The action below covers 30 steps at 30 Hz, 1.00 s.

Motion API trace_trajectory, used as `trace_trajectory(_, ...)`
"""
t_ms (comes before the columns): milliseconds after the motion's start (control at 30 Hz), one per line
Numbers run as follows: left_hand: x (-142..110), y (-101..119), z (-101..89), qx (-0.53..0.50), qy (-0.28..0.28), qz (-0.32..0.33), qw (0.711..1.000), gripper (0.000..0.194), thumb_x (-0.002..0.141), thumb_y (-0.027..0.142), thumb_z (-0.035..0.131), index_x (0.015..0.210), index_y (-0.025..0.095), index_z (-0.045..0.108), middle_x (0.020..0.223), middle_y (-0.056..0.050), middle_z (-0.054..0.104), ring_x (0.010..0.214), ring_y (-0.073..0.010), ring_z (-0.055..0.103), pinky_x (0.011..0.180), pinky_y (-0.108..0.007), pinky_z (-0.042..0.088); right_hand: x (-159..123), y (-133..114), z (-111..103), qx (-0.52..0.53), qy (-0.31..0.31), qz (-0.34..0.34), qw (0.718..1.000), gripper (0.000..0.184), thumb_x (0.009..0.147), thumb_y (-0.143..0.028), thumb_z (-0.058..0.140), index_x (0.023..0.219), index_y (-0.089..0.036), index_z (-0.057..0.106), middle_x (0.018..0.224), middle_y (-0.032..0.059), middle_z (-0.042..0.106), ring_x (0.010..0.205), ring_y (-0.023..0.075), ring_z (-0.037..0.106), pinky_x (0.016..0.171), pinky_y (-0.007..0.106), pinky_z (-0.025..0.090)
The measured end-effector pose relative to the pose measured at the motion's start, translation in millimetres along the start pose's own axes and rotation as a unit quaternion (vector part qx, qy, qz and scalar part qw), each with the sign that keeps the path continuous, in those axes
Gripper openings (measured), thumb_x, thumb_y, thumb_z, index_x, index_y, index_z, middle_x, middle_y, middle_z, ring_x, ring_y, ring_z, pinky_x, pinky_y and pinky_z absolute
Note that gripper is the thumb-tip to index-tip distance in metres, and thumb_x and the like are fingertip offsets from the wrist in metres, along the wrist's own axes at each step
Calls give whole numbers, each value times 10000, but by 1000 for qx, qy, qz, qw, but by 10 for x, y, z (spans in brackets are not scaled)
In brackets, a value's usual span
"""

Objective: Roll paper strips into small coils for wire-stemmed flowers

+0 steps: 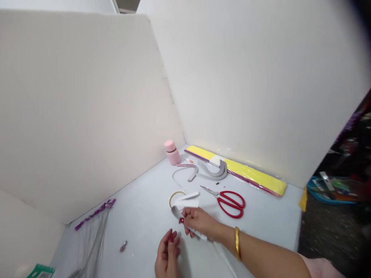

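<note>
My right hand (198, 222), with a gold bangle on its wrist, is closed on a narrow grey-white strip (176, 212). One curved grey end sticks out past the fingertips; a whitish, crinkled length shows below the hand. My left hand (167, 255) is just to the left, apart from the strip, its thumb and fingers curled together. Whatever may be between them is too small to make out. Beyond the hands lie a gold-coloured ring (170, 197) and a white stick-like piece (189, 195). Red-handled scissors (232, 202) rest to the right, blades pointing left.
At the back stand a pink bottle (173, 153), curled grey strips (218, 173) and a long yellow packet (252, 173) by the white wall panel. Purple knotted pieces on thin stems (97, 212) lie left, near a small silvery-pink item (123, 246). A blue tray (333, 199) sits beyond the table's right edge.
</note>
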State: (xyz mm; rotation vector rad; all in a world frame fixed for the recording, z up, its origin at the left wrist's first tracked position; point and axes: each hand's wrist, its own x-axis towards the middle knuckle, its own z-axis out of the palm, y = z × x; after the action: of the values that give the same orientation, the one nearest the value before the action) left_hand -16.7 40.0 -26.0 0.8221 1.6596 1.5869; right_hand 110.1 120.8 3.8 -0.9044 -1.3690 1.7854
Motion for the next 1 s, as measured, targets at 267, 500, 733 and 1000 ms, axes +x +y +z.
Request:
trace_trajectory(267, 899, 631, 629, 308, -126, 290, 897, 313, 780, 121, 453, 1069, 176, 559, 1184, -111, 538, 1124, -235, 459, 952, -416, 346, 136, -164, -167, 70, 252, -99, 960, 182, 768, -361, 462, 719, -186, 450, 552, -54, 469, 469, 81, 429, 472, 196, 356)
trace_trajectory(500, 1541, 586, 1225, 317, -208, 330, 865, 101, 780, 196, 565, 839, 131, 616, 1033, -60, 615, 1042, -213, 517, 906, -468, 356, 174, -145, -196, 69, 262, -77, 960, 208, 760, -374, 461, 703, -173, 463, 532, -40, 484, 425, 80, 420, 440, 201, 353)
trace_trajectory(733, 1046, 812, 579, 236, -61, 277, 929, 197, 832, 299, 432, 896, 186, 580, 872, -51, 681, 848, -182, 627, 762, -322, 477, 194, -111, -233, -42, 261, -70, 962, 214, 820, -346, 353, 762, -171, 463, 565, -35, 492, 451, 88, 462, 445, 196, 386)
trace_trajectory(1000, 100, 675, -174, 294, 142, 335, 884, 95, 754, 278, 516, 767, 238, 602, 724, -34, 685, 795, -223, 640, 725, -322, 482, 507, -403, -659, -366, 236, -51, 899, 158, 842, -274, 481, 869, -149, 574, 836, 34, 599, 761, 151, 571, 693, 298, 462)
